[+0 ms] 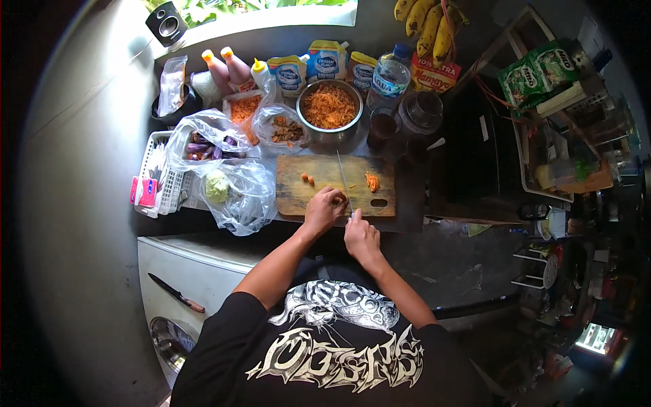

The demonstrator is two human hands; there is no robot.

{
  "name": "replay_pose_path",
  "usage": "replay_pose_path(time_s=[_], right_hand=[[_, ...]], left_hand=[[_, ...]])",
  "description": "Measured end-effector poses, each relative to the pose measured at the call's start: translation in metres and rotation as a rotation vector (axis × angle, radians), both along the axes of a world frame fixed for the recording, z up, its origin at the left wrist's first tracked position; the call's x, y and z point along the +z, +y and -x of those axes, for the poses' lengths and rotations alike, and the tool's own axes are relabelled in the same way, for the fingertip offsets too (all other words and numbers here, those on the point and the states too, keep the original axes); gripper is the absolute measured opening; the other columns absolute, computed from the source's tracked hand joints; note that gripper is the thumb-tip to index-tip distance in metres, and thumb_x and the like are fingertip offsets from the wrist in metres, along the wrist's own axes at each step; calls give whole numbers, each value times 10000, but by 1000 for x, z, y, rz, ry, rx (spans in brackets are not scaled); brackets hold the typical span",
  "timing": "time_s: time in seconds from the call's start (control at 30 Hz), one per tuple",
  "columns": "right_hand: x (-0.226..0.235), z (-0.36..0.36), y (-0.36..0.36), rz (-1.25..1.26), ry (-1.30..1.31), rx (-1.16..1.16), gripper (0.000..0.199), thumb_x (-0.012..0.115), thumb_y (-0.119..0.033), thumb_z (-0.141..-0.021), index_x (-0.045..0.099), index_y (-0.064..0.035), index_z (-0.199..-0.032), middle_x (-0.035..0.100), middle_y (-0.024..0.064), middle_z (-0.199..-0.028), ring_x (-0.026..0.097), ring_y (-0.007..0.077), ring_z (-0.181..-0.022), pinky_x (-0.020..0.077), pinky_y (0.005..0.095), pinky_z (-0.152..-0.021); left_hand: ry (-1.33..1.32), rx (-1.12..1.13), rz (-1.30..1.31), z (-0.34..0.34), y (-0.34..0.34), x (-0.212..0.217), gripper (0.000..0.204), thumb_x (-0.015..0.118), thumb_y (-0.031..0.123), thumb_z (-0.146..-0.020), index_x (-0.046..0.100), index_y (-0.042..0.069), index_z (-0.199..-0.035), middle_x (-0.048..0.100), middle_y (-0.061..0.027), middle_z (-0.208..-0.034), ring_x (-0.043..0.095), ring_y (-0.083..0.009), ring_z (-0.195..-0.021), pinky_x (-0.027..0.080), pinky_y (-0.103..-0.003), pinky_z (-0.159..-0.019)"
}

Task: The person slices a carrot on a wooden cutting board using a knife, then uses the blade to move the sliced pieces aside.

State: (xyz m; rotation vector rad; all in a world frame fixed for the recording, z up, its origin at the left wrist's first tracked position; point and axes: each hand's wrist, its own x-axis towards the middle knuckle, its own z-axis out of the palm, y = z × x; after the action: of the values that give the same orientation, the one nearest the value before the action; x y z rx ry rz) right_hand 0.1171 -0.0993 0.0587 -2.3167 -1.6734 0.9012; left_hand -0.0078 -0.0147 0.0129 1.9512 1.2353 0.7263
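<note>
1. A kitchen knife (pixel 345 184) lies blade-down across the wooden cutting board (pixel 298 197) on the worktop.
2. The right hand (pixel 361 236) has its fingers clenched on the handle.
3. The left hand (pixel 324 209), fingers curled, presses a small carrot piece (pixel 337 201).
4. Grated carrot fills the metal bowl (pixel 330 106) behind.

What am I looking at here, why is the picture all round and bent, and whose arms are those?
There is no machine here. A person wears a wide fisheye camera on the head, looking down, so straight edges curve and the person's own arms enter from below. The right hand grips a knife, its blade lying across a wooden cutting board. The left hand rests on the board beside the blade, over something too small to make out. Small orange pieces lie on the board. Behind it stands a metal bowl of shredded orange food, with plastic bags, sauce bottles and bananas around.
</note>
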Motion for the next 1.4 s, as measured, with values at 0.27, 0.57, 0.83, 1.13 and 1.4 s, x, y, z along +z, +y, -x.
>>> replay_pose_path(time_s=[0.27,0.57,0.83,1.13,1.4], right_hand=[[-6,1,2,-23,-25,7,304,481,-258,-1010,484,13,-1149,691,300,-893,675,503,-864,528,605,-787],[-14,1,3,-55,-63,36,320,471,-265,-1014,487,15,-1169,695,289,-880,686,485,-851,542,588,-763],[3,5,3,-38,-116,68,254,425,-186,-1005,508,20,-1127,708,280,-877,706,454,-842,559,560,-741],[-4,4,6,-21,-92,25,265,473,-245,-1011,486,0,-1110,698,289,-882,689,481,-857,541,585,-775],[-9,2,9,-44,-90,42,277,468,-249,-1014,483,3,-1129,696,292,-878,687,484,-857,537,590,-776]], left_hand=[[91,-46,-65,3,-1,0,131,696,229,-881,671,101,-865,637,-105,-876,655,-351,-786,521,-445,-662],[147,-110,-213,7,-2,-6,83,646,219,-900,648,137,-910,621,-95,-918,651,-356,-807,527,-456,-666],[186,-135,-226,10,-2,-4,66,610,200,-921,603,141,-952,601,-91,-931,656,-352,-813,538,-468,-676],[188,-107,-174,8,-2,2,69,628,199,-905,606,134,-913,605,-95,-906,654,-362,-810,532,-480,-675],[134,-69,-138,7,-3,1,106,642,219,-901,605,119,-899,610,-96,-899,655,-358,-804,530,-477,-674]])
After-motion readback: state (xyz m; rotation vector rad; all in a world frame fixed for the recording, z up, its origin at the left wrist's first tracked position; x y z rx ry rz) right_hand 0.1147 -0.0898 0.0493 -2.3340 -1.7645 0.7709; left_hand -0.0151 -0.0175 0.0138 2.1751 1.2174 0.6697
